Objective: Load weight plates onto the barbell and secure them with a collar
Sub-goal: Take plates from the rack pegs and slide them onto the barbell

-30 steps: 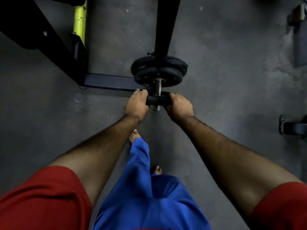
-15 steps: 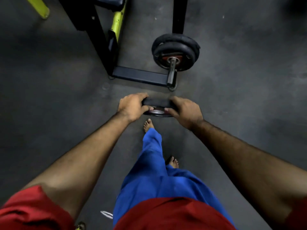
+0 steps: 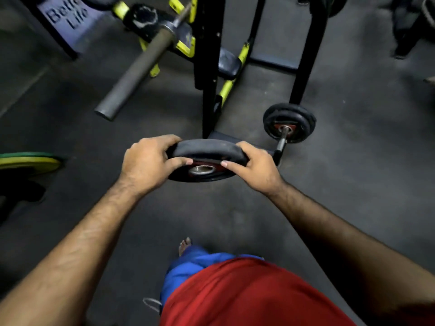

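Nearest the camera, a red shirt and blue trousers fill the lower frame, with one bare foot on the dark floor beyond them. Both bare forearms reach forward from the lower corners. Between them, a black weight plate is held clear of the floor, tilted so that its near face and its metal-lined centre hole show. The left hand grips the plate's left edge, fingers curled over the top rim and thumb pressed on the near face. The right hand grips the right edge in the same way, thumb lying toward the hole. Just behind the plate stands the base of a black rack, with yellow-green struts and a dark pad beside it. To the right of that base, a short storage peg carries stacked black plates with a red centre. Farther off to the left, the bare barbell sleeve points toward the camera, its end well apart from the held plate and carrying nothing; it rests higher up on the rack. At the left edge lies a yellow and green disc. At top left stands a blurred printed sign.
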